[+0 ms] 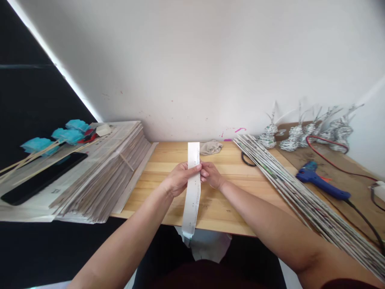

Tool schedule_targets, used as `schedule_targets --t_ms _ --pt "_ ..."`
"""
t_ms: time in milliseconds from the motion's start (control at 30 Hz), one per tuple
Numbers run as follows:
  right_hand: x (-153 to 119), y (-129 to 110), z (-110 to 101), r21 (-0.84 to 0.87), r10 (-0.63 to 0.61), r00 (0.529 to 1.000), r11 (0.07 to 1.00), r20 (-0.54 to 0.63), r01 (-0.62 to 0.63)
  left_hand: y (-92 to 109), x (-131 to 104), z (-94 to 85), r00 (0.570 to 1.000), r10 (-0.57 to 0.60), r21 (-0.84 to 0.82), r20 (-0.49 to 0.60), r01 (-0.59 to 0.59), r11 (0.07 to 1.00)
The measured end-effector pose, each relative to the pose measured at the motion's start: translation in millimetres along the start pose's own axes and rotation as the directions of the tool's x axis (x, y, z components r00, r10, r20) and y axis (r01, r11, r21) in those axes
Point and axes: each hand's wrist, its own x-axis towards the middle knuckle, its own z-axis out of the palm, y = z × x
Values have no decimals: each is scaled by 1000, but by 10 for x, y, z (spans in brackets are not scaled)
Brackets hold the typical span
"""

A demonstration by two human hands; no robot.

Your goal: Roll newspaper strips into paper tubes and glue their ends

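Observation:
A long narrow strip of newspaper [192, 196] runs from the far side of the wooden table [228, 200] toward me and hangs over the near edge. My left hand [179, 178] grips it from the left near its middle, thumb over the top. My right hand [212, 174] pinches the same spot from the right. Both hands meet on the strip above the table.
A thick stack of newspapers [99, 176] lies at the left, with a black phone [42, 178] and blue-tipped sticks [51, 140] on it. Several rolled paper tubes [300, 188] lie at the right, beside a blue glue gun [321, 182], woven paper figures [300, 134] and a cloth [210, 147].

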Motion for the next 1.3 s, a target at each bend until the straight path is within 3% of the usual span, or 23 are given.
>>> schedule_targets --t_ms 167,367,467,567,667,733,900,1033,1200,1300 --pt "33 -66 -111 -38 -25 993 999 -111 21 -178 -34 42 999 -44 10 0 44 999" --pt "73 -63 -192 2 71 994 997 83 -72 -396 -134 -15 975 -139 36 -175 147 988" --pt "78 -70 -214 -28 88 994 996 68 -86 -440 -148 -56 967 -159 60 -198 174 983" --pt "106 -70 -242 73 86 996 994 2 -86 -388 -127 -167 963 -77 134 -257 114 984" --pt "140 -57 -265 151 103 994 984 -35 -97 -267 -86 -329 896 92 264 -433 28 964" --pt "155 -45 -272 165 121 992 980 -37 -114 -186 -52 -403 861 134 294 -490 19 956" --pt "173 -5 -277 192 124 990 975 -70 -108 -49 68 -366 861 142 249 -488 -18 968" --pt "183 3 -287 193 91 991 979 -102 -70 41 249 -302 908 159 150 -388 -108 983" --pt "179 -44 -296 109 46 978 994 -203 -24 118 548 -295 911 61 50 -408 -45 998" --pt "178 -68 -290 70 27 963 998 -268 -8 111 658 -284 940 28 -20 -339 -38 999"
